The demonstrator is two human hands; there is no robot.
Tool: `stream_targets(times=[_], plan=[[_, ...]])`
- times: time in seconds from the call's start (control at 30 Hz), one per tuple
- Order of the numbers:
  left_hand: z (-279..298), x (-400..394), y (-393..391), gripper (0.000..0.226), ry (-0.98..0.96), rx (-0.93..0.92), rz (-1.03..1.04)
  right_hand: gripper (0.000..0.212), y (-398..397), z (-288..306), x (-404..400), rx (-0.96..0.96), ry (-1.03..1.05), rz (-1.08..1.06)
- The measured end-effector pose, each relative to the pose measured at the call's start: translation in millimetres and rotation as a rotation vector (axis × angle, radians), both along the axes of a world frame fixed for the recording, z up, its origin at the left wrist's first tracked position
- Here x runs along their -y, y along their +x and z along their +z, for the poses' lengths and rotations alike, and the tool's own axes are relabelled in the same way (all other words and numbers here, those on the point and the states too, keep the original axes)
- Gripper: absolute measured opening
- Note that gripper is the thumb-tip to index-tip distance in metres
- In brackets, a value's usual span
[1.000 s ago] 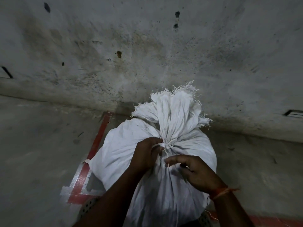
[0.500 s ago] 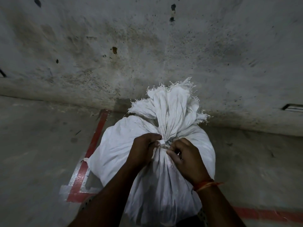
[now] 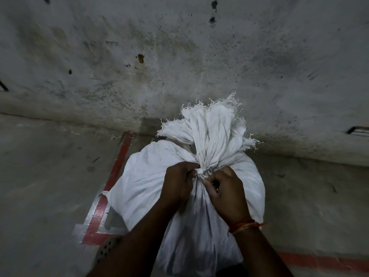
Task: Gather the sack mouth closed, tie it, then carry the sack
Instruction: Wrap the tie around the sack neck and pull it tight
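Note:
A full white woven sack (image 3: 139, 186) stands on the concrete floor close to a wall. Its mouth (image 3: 211, 128) is gathered into a frayed bunch above a narrow neck. A white tie (image 3: 200, 172) is wrapped around that neck. My left hand (image 3: 177, 184) grips the tie's end on the left of the neck, fingers closed. My right hand (image 3: 225, 190) pinches the other end on the right side, also closed. An orange thread band (image 3: 243, 225) circles my right wrist.
A stained grey wall (image 3: 179, 56) rises just behind the sack. Red and white painted lines (image 3: 117, 162) run on the floor to the left of the sack and along the lower right. A perforated sandal (image 3: 105, 248) shows at the bottom left.
My right hand went from open fingers near the neck to a closed pinch on the tie. Both hands now sit tight against the knot, and the view shifted slightly.

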State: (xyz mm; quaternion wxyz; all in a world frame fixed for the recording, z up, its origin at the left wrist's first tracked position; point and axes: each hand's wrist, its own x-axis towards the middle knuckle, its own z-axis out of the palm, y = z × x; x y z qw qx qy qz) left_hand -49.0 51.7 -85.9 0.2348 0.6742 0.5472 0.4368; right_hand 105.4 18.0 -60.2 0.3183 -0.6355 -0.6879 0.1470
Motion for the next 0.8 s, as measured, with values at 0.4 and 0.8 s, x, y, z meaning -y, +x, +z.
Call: stream_targets(times=[0.4, 0.8], plan=[[9, 3, 4, 0.025, 0.078, -0.026, 0.005, 0.015, -4, 0, -2, -0.01, 0.019, -0.036], [4, 1, 4, 0.026, 0.082, -0.068, 0.011, 0.016, -10, 7, 1, -0.049, 0.019, -0.033]])
